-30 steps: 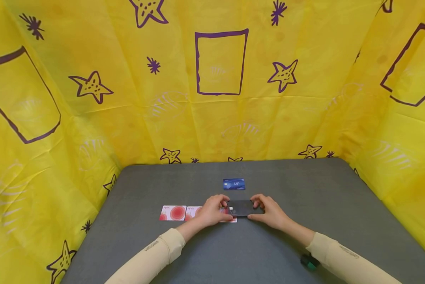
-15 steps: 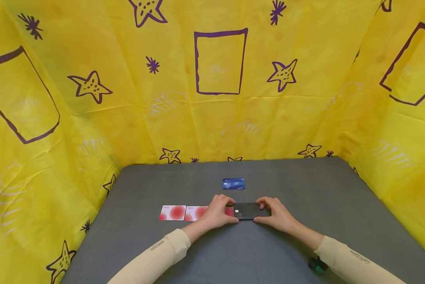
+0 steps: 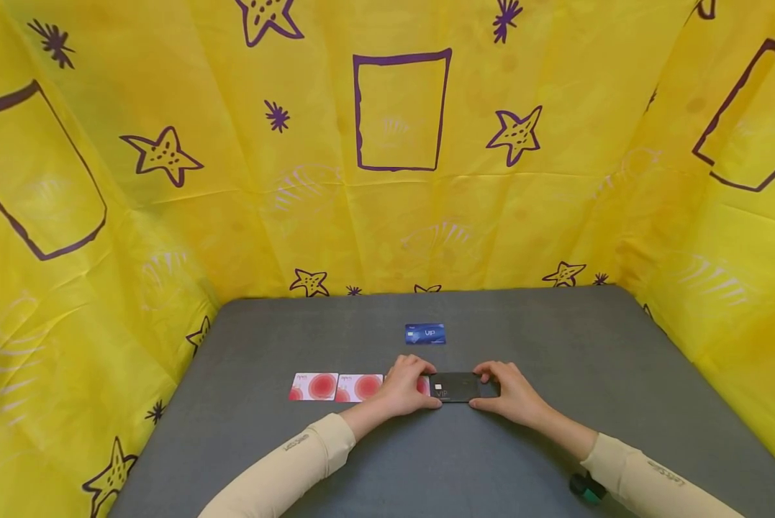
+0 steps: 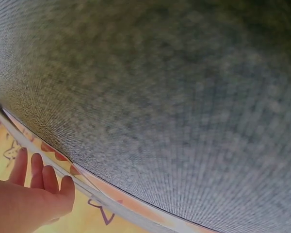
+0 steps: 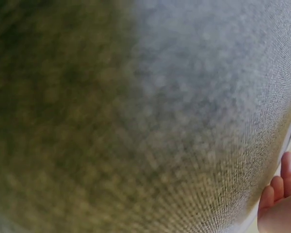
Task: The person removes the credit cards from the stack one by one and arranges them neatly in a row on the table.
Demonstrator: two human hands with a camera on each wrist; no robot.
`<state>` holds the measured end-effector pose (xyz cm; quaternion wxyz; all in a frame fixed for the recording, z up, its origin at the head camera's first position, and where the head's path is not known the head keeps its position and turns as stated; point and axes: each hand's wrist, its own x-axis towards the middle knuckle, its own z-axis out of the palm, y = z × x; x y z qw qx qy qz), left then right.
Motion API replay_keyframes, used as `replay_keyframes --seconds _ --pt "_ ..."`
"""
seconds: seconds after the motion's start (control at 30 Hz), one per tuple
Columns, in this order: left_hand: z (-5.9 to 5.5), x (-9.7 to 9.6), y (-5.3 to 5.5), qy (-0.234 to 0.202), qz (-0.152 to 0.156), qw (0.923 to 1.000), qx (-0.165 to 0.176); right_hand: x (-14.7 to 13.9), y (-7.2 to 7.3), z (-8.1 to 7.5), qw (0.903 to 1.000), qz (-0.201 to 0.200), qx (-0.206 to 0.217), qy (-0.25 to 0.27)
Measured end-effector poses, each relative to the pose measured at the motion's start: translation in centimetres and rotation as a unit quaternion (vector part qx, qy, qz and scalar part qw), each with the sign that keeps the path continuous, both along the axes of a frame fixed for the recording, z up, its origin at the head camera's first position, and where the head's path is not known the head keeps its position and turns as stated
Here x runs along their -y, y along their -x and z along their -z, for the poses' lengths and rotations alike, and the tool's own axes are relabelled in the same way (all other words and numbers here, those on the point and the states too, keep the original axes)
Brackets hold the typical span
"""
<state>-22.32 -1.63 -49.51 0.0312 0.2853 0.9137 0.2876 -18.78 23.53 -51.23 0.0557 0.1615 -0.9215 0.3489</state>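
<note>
A black card (image 3: 457, 387) marked VIP, with a pale chip, lies flat over the grey table at the right end of a row of white-and-red cards. My left hand (image 3: 405, 388) holds its left end, thumb at the near edge and fingers at the far edge. In the same way my right hand (image 3: 509, 394) grips the right end, where a darker strip shows between thumb and fingers. Partly hidden under the left hand is the third card of the row. Left-hand fingers (image 4: 43, 177) and right-hand fingers (image 5: 286, 177) show only at the wrist views' edges.
Two white-and-red cards, one at the far left (image 3: 313, 386) and one beside it (image 3: 360, 388), continue the row. Behind the hands lies a blue VIP card (image 3: 425, 334). Yellow patterned cloth (image 3: 400, 230) walls the grey table (image 3: 426, 460) at the back and sides.
Both hands have moved right together with the black card, from over the third white-and-red card to beside it. The other cards have stayed put.
</note>
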Motion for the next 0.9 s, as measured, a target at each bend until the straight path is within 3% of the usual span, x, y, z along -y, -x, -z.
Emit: replay_keyframes --seconds 0.37,0.9 --pt "0.07 0.09 0.04 0.006 -0.003 0.9994 0.034 0.03 0.03 -0.14 0.9999 -0.003 0.009 -0.006" --pt "0.08 0.33 0.13 -0.003 0.002 0.9996 0.029 0.13 0.15 -0.32 0.9997 0.0 0.022 -0.002"
